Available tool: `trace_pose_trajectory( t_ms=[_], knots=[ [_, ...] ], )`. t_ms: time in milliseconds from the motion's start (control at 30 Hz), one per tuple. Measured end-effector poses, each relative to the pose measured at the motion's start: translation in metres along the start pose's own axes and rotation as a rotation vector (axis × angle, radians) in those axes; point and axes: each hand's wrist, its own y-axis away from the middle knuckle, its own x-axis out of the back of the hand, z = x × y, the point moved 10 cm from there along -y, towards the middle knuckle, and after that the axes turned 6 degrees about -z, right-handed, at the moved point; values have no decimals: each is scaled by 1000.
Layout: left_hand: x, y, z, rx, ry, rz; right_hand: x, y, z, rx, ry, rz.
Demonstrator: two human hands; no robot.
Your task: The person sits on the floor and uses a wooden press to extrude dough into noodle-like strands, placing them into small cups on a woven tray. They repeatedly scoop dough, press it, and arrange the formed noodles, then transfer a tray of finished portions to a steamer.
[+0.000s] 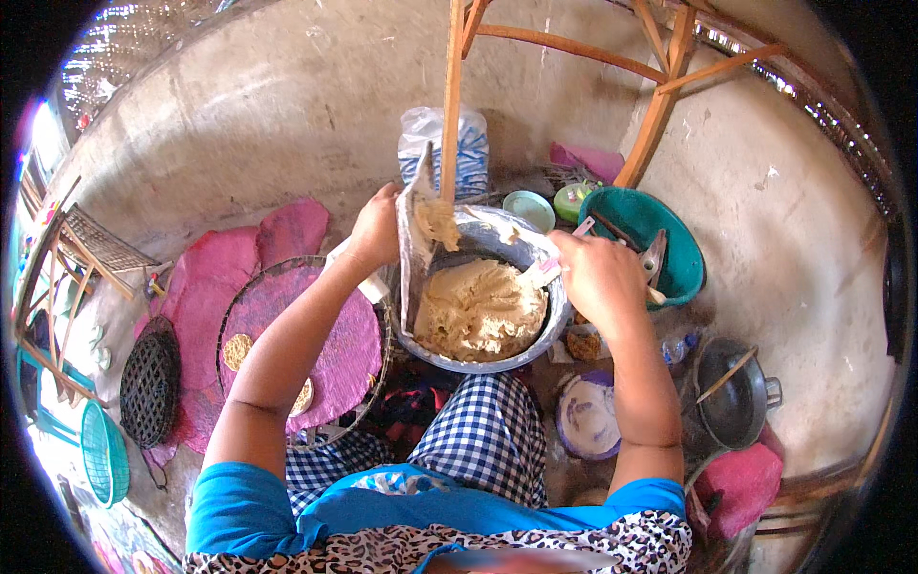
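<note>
My left hand [375, 230] is closed at the edge of a floury, flat grey sheet [415, 191], held upright at the rim of a grey basin [547, 346], with a lump of beige dough [438, 222] stuck to it. More beige dough [473, 306] fills much of the basin. My right hand [598, 268] grips a pale scraper [540, 273] at the basin's right side, with its blade over the dough. Part of a white object [371, 285] shows below my left wrist, mostly hidden.
Left are pink sheets [191, 287], a round tray [339, 335] and baskets [105, 450]. Behind are a white bag [440, 129] and wooden posts [449, 86]. Right are a teal tub [688, 258], pale bowl [526, 209], dark pan [732, 402] and purple-rimmed container [588, 416].
</note>
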Motion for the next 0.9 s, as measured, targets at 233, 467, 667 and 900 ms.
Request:
trace_pose_trajectory(
  t_ms=[233,467,667,900],
  knots=[
    [-7,3,14,11,-42,123,2,8,-47,173,79,120],
    [-11,3,-30,259,166,12,-8,8,-32,155,-133,92],
    [5,-6,9,-152,783,-132,-87,-26,25,-196,-1028,14],
    [-3,-16,2,-119,737,-24,-107,-23,-10,22,-877,159]
  ],
)
